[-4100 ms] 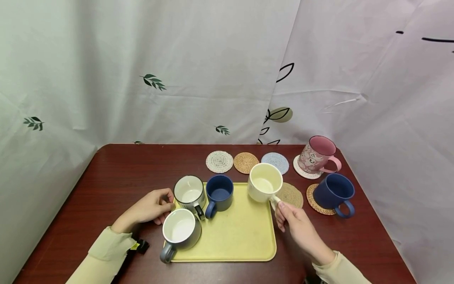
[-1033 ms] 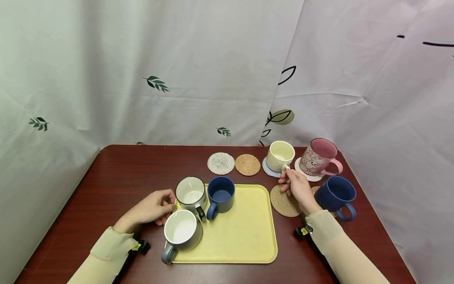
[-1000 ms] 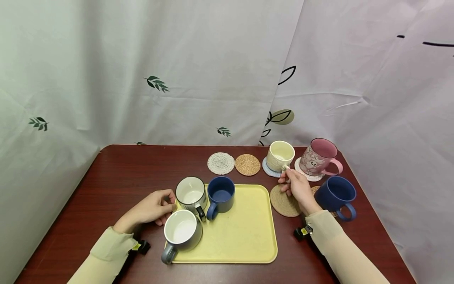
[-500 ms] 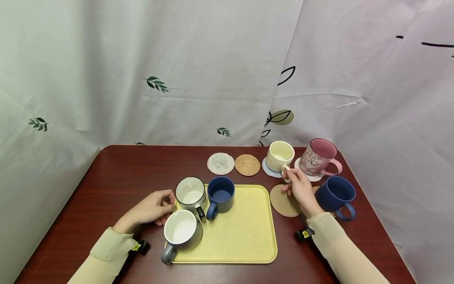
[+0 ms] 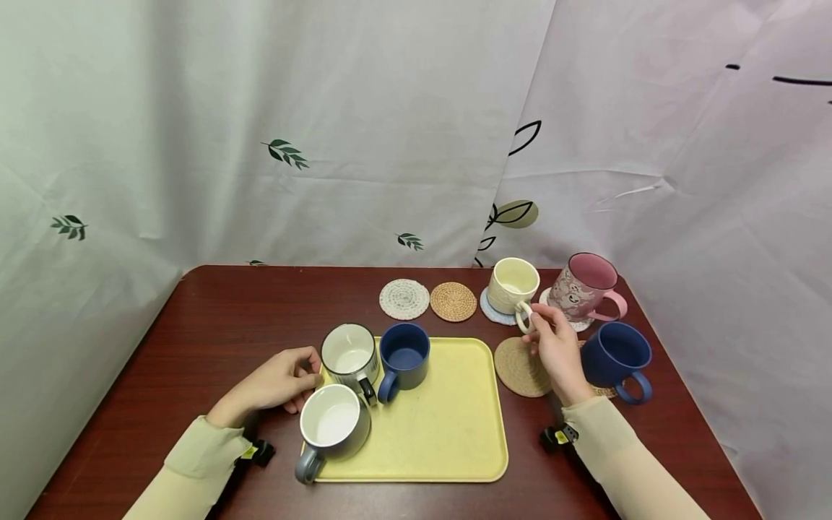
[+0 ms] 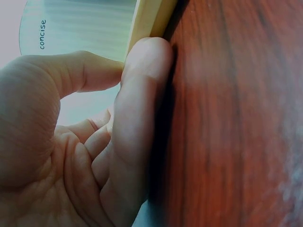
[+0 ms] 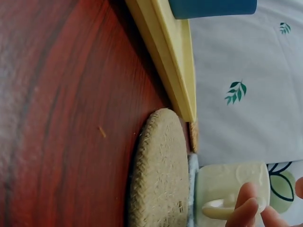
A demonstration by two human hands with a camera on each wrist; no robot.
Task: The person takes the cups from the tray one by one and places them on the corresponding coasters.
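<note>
A cream mug (image 5: pixel 513 284) stands upright on a light-blue coaster (image 5: pixel 492 310) at the back right. My right hand (image 5: pixel 557 354) is at its handle, with fingertips beside or just touching it; in the right wrist view the thumb is apart from the other fingers (image 7: pixel 244 213). At the left edge of the yellow tray (image 5: pixel 448 426), my left hand (image 5: pixel 279 379) pinches the rim between thumb and index finger. On the tray's left side are a white mug with a black handle (image 5: pixel 349 354), a grey mug (image 5: pixel 334 426) and a small blue mug (image 5: pixel 404 357).
A pink mug (image 5: pixel 585 289) and a larger blue mug (image 5: pixel 614 354) stand on coasters at the right. A white coaster (image 5: pixel 404 300), an orange-brown coaster (image 5: pixel 453 302) and a tan coaster (image 5: pixel 522 368) lie bare. A curtain (image 5: pixel 364 144) hangs behind the table.
The right hand has carried the cream mug from over the tray to the light-blue coaster, then loosened its fingers and drawn slightly back from the handle. The left hand has stayed put.
</note>
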